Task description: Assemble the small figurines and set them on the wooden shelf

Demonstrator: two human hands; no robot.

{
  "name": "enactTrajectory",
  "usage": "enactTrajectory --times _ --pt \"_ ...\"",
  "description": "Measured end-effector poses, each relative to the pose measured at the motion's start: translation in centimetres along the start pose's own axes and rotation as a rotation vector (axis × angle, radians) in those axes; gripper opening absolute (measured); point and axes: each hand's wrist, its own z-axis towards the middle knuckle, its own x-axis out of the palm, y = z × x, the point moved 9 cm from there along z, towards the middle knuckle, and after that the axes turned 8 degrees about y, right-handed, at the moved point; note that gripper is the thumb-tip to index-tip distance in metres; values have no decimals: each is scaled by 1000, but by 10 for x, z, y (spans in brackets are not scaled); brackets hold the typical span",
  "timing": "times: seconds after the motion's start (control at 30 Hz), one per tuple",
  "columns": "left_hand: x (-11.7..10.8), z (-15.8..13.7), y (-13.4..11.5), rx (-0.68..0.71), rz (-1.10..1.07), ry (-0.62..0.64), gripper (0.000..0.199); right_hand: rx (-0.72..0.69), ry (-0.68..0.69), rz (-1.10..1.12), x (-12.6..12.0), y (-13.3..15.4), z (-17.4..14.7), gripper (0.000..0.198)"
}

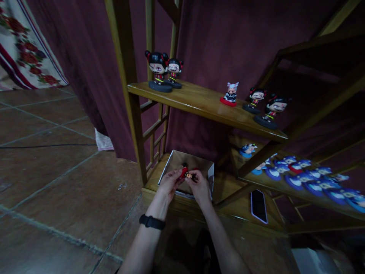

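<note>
My left hand (170,182), with a dark band on its wrist, has its fingers closed on the red part of a small figurine (188,175). From the other side, my right hand (200,186) pinches the figurine's peach-and-black part. Whether these parts make one piece or two, I cannot tell. Both hands are over the open cardboard box (171,161), white outside and brown inside, on the bottom shelf. Another bit of red shows beyond my right fingers, mostly hidden.
Black-haired figurines (157,68) and a white-haired figurine (231,91) stand on the upper wooden shelf (196,101). Several blue-based figurines (302,179) fill a shelf at right. A phone (258,205) lies on the bottom shelf. Wooden posts (132,125) frame the left side.
</note>
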Motion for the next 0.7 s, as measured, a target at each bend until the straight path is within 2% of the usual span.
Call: enactTrajectory --times 0.13,0.23,0.4,0.57,0.7 --pt "7 2 -1 59 46 38 16 -27 -76 -113 -7 11 -2 14" --pt "7 2 -1 91 107 33 22 -53 -68 -173 -7 18 -3 12" --pt "5 3 2 118 206 10 26 -145 -19 -348 -4 30 -8 13" --pt "5 4 7 102 244 26 29 -246 94 -524 4 40 -13 21" --pt "0 6 12 63 270 5 29 -303 160 -547 6 44 -15 25"
